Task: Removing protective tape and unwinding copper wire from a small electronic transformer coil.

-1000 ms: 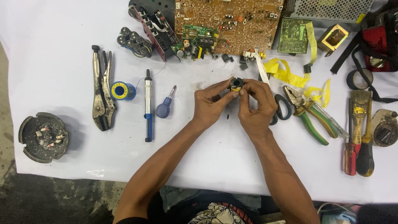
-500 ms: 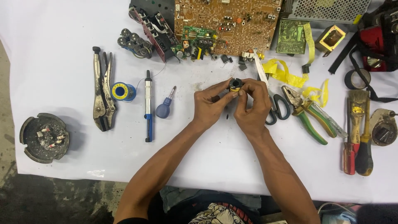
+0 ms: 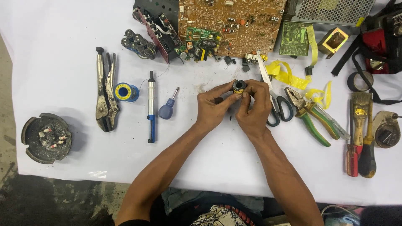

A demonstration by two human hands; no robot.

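Both hands meet over the middle of the white table. My left hand (image 3: 212, 108) and my right hand (image 3: 253, 109) together pinch a small round black component with a yellow band (image 3: 239, 86) between their fingertips, held just above the tabletop. A small dark piece lies under the left fingers; I cannot tell what it is. Directly behind the hands lies a large brown circuit board (image 3: 234, 25) with several parts on its near edge.
Left of the hands lie a blue-handled screwdriver (image 3: 167, 109), a desoldering pump (image 3: 151, 106), a solder spool (image 3: 124, 92), locking pliers (image 3: 104, 95) and a round ashtray (image 3: 45, 138). Right of them are scissors (image 3: 274, 100), green pliers (image 3: 312, 115), yellow tape strips (image 3: 289, 75), a brush (image 3: 359, 113) and screwdrivers (image 3: 367, 155).
The hands stay together on the small component; the fingers have only shifted slightly around it. Nothing else on the table has moved.
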